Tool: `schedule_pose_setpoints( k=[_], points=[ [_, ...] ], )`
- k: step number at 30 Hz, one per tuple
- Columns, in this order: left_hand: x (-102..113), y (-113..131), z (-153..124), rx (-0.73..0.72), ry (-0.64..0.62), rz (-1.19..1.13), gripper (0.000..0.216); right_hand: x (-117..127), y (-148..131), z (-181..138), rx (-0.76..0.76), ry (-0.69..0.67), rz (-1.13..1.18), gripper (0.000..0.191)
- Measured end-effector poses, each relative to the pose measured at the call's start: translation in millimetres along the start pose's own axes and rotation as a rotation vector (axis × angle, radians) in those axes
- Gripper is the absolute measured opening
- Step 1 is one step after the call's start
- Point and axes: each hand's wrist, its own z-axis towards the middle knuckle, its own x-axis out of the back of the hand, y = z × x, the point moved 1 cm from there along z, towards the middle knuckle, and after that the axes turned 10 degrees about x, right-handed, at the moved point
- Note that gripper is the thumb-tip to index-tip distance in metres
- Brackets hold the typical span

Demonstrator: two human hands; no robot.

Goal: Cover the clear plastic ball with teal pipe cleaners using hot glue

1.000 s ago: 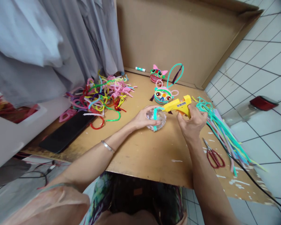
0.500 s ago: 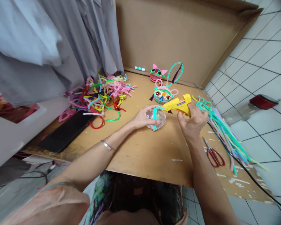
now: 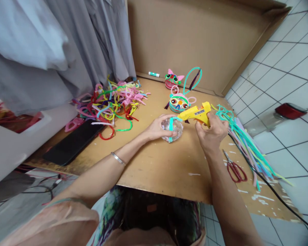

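Observation:
My left hand (image 3: 155, 129) is wrapped round a clear plastic ball (image 3: 174, 130) that rests on the cardboard table (image 3: 156, 164). A teal pipe cleaner (image 3: 171, 127) runs over the ball. My right hand (image 3: 212, 131) grips a yellow glue gun (image 3: 196, 113), its nozzle touching the top of the teal pipe cleaner on the ball. Just behind the ball sit two finished pipe-cleaner faces, a teal one (image 3: 179, 102) and a pink-eared one (image 3: 172, 78).
A heap of coloured pipe cleaners (image 3: 110, 104) lies at the back left, a black phone (image 3: 73, 143) in front of it. Straight teal and pastel pipe cleaners (image 3: 243, 143) and red scissors (image 3: 234, 169) lie to the right, beside the gun's black cord (image 3: 272, 191). A cardboard wall (image 3: 190, 34) stands behind.
The glue gun's nozzle has crept slightly left onto the pipe cleaner on the ball. Both hands keep their holds.

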Motion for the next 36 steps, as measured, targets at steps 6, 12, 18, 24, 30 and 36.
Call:
schedule_pose_setpoints(
  k=[6, 12, 18, 24, 30, 36],
  points=[
    [0.5, 0.7, 0.0, 0.012, -0.008, -0.023, 0.08, 0.3, 0.3, 0.6, -0.007, 0.004, -0.002, 0.027],
    [0.2, 3.0, -1.4, 0.034, -0.001, -0.034, 0.078, 1.6, 0.3, 1.7, -0.024, 0.0, 0.011, 0.026],
    [1.2, 4.1, -2.5, 0.034, -0.001, -0.027, 0.077, 2.3, 2.2, 1.5, -0.024, -0.004, 0.017, 0.026],
    [1.3, 2.9, -1.8, 0.026, 0.011, -0.004, 0.075, 0.0, 4.0, 0.5, -0.029, 0.003, 0.001, 0.028],
    [0.4, 4.1, -2.2, 0.031, 0.0, -0.021, 0.077, -0.3, 2.6, 0.1, -0.009, 0.014, 0.004, 0.026],
    [0.1, 3.5, -2.5, 0.022, 0.003, -0.012, 0.076, -1.4, 2.7, 1.0, -0.059, 0.008, 0.025, 0.025]
  ],
)
